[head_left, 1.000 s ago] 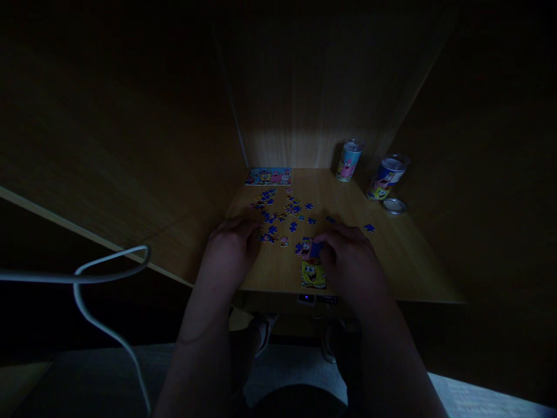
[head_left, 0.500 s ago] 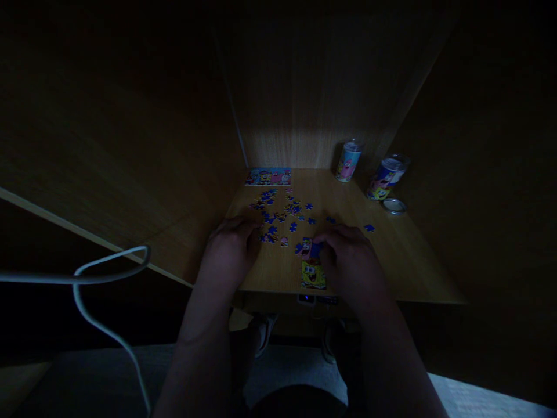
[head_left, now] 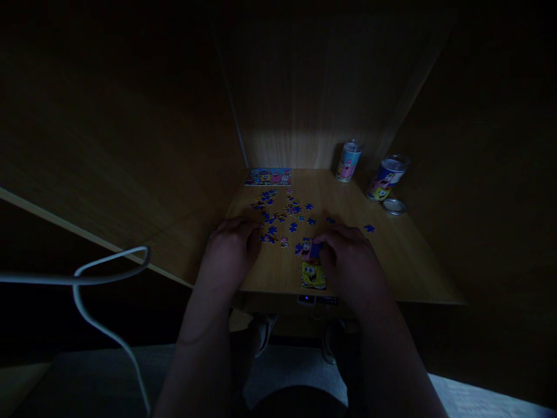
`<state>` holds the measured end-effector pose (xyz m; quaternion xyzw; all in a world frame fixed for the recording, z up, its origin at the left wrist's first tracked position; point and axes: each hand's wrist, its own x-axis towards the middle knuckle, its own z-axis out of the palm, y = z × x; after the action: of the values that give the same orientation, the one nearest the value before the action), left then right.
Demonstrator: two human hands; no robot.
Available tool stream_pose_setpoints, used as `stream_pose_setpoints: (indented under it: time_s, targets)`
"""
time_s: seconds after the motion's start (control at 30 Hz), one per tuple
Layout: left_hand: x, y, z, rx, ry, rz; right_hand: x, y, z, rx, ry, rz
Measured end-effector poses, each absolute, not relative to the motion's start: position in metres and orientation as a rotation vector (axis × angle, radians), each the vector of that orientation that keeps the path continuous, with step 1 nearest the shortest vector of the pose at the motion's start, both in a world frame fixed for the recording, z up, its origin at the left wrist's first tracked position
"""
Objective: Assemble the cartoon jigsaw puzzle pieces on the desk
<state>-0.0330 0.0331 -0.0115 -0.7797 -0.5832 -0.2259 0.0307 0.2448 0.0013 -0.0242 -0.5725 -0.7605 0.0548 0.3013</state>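
Near the front of the wooden desk, a partly joined jigsaw puzzle (head_left: 313,274) shows a yellow cartoon face, with pink and blue pieces above it. My right hand (head_left: 349,255) is closed at its upper right, thumb and forefinger pinching a blue puzzle piece (head_left: 317,249) against the joined part. To the left, my left hand (head_left: 230,247) rests with curled fingers, their tips beside the loose puzzle pieces (head_left: 270,231); whatever is between them is hidden. The light is very dim.
A picture strip (head_left: 268,176) lies at the back left. A light-blue can (head_left: 348,162) and a darker can (head_left: 385,179) stand at the back right, by a round lid (head_left: 394,206). One stray piece (head_left: 369,228) lies right. A white cable (head_left: 108,337) hangs at left.
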Motion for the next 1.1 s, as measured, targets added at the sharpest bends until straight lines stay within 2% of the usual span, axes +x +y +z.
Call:
stream_pose_setpoints:
  time_s: [1.1]
  targets:
    - [-0.0324,0.0326,-0.0115,-2.404,-1.807,-0.722,0.2436,0.001,-0.0228,-1.534,-2.02,0.143]
